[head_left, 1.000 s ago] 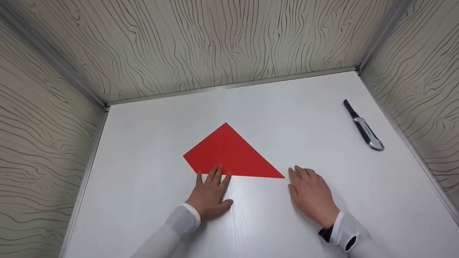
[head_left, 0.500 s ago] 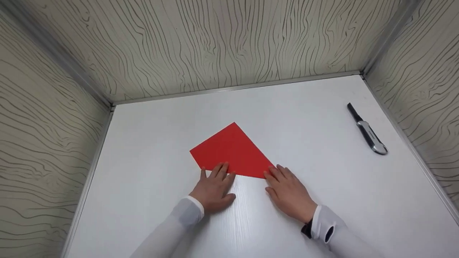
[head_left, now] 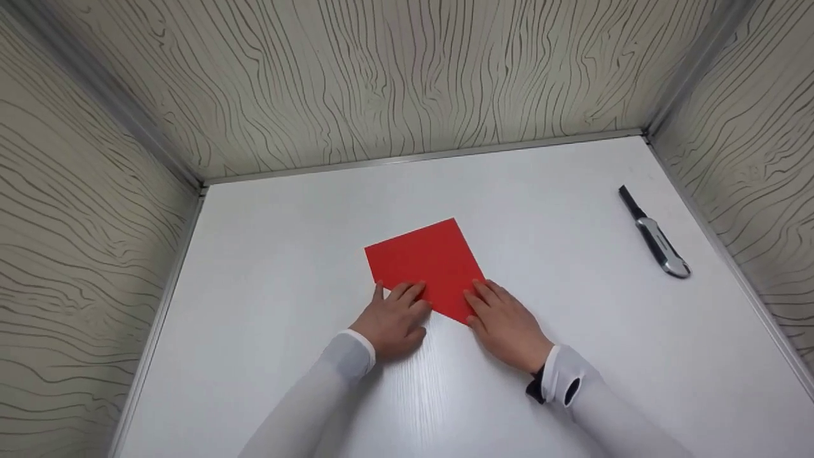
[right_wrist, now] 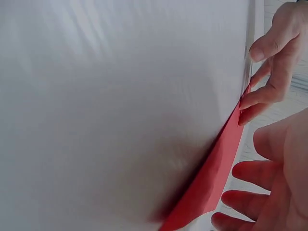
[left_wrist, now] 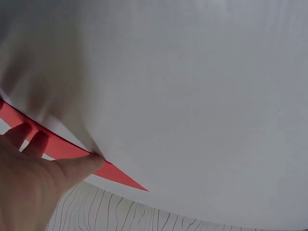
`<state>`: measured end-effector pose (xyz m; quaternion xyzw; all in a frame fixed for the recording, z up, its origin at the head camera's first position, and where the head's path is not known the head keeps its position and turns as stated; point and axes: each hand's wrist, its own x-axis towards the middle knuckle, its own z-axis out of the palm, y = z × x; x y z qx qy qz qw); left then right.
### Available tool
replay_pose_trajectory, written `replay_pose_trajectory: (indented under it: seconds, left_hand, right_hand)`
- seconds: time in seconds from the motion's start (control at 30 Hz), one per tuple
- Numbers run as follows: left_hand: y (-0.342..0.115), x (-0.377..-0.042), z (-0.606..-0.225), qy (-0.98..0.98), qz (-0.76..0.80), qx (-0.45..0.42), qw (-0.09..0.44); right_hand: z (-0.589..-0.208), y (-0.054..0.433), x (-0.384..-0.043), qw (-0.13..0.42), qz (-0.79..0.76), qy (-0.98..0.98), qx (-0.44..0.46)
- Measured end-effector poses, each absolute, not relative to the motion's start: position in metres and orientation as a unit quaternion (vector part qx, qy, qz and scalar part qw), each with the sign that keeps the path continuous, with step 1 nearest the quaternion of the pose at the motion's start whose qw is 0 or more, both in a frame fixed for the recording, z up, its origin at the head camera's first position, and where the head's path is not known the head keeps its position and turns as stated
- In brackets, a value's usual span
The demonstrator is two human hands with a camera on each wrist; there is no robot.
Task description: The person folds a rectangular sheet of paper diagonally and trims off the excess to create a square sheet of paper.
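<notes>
A folded sheet of red paper (head_left: pixel 423 257) lies flat on the white table, its straight lower edge slanting down to the right. My left hand (head_left: pixel 395 323) rests at that lower edge, fingertips on the paper and thumb on the table side. On the paper's right corner rest the fingers of my right hand (head_left: pixel 509 327), which cover its tip. Both hands lie with fingers extended, palms down. In the left wrist view the red paper (left_wrist: pixel 65 148) runs under the fingertips; in the right wrist view the red paper (right_wrist: pixel 216 166) passes beside the fingers of both hands.
A utility knife (head_left: pixel 655 235) with a grey and black handle lies at the right of the white table (head_left: pixel 273 254), its dark tip toward the back. Wood-patterned panels (head_left: pixel 381 76) enclose the table at the back and both sides.
My right hand has come left onto the paper's right corner. The paper has turned clockwise and shifted right, with my left hand moving slightly right and up along with it.
</notes>
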<state>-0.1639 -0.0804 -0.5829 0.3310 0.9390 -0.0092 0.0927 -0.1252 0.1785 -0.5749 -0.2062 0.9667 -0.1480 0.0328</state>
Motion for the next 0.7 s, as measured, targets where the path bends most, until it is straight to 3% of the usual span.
replay_pose_trajectory:
  seconds: [0.3,0.7]
  left_hand:
    - [-0.071,-0.173,-0.583,0.941,0.028,0.325,0.087]
    - [-0.059,-0.177,-0.592,0.952,-0.001,0.305,0.041]
  right_hand:
    - [-0.569,0.187,-0.158,0.07,-0.196,0.97,-0.126]
    - [-0.576,0.194,-0.185,0.032,-0.172,0.982,-0.069]
